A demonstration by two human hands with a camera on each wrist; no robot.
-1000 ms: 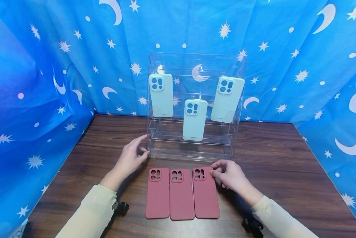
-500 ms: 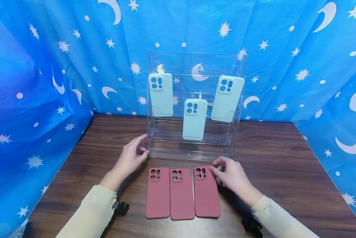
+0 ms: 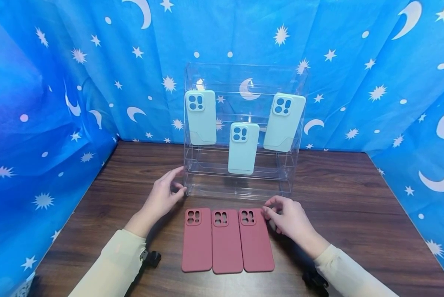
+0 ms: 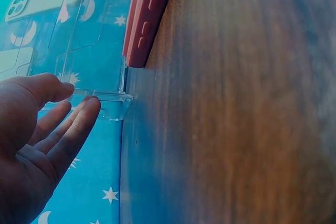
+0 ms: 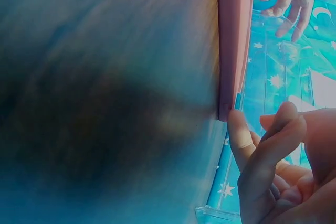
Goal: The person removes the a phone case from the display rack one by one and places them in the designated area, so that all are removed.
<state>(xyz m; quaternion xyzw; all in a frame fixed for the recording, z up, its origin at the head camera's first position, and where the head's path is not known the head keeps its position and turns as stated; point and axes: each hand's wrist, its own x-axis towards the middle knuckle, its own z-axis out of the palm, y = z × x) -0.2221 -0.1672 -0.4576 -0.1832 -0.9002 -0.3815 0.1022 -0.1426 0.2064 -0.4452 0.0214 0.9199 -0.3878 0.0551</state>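
The right hand point(image 3: 289, 218) rests on the table point(image 3: 355, 214) with its fingers curled, the fingertips touching the upper right corner of the nearest red phone case point(image 3: 256, 240). The right wrist view shows one fingertip point(image 5: 237, 129) against that case's corner; whether the thumb pinches the edge or only presses it cannot be told. This case lies flat, just left of the hand, edge to edge with the middle red case point(image 3: 227, 242), and the left red case point(image 3: 197, 240) lies beyond that.

The left hand point(image 3: 164, 196) is relaxed and open, its fingertips point(image 4: 86, 114) touching the lower left corner of the clear display stand point(image 3: 289, 173), which stands just past both hands. Three mint green cases point(image 3: 243, 148) lean on its shelves.

The risk here is a weak hold: with only fingertips on one corner of a soft, flat case, a lift could let it slip and drop onto its neighbour, knocking the row askew. A sideways push could slide all three together. The stand looks light, so an extra nudge from the left hand could shift it and tip the leaning green cases.
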